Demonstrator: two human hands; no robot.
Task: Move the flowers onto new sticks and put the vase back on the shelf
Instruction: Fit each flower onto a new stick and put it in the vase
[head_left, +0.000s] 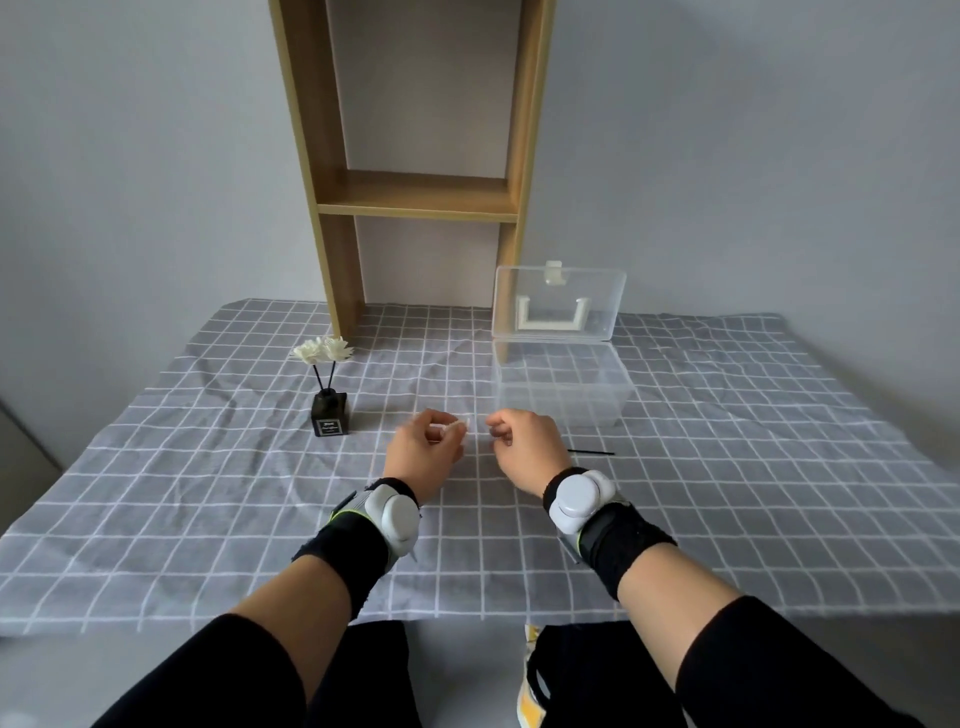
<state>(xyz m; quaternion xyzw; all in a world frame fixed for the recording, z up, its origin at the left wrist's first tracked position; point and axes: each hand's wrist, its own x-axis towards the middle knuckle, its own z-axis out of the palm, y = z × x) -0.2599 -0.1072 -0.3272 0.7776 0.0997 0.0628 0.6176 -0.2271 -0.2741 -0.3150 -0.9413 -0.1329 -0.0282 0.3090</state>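
Observation:
A small black vase (331, 419) stands on the checked cloth at the left. Two black sticks rise from it, topped with white flowers (323, 349). My left hand (423, 454) is at the table's middle, shut on a loose white flower (451, 427) held at its fingertips. My right hand (524, 447) is close beside it, fingers curled and pinched toward the flower. Whether anything is in that pinch is too blurred to tell. A thin black stick (592, 452) lies on the cloth just right of my right hand. The wooden shelf (415, 195) stands at the back, bare.
A clear plastic box (563, 387) with its lid (558, 304) tilted up sits behind my right hand, next to the shelf's right leg. The grey checked cloth (208, 493) covers the table, and its front edge is near my forearms. Both wrists wear grey devices on black straps.

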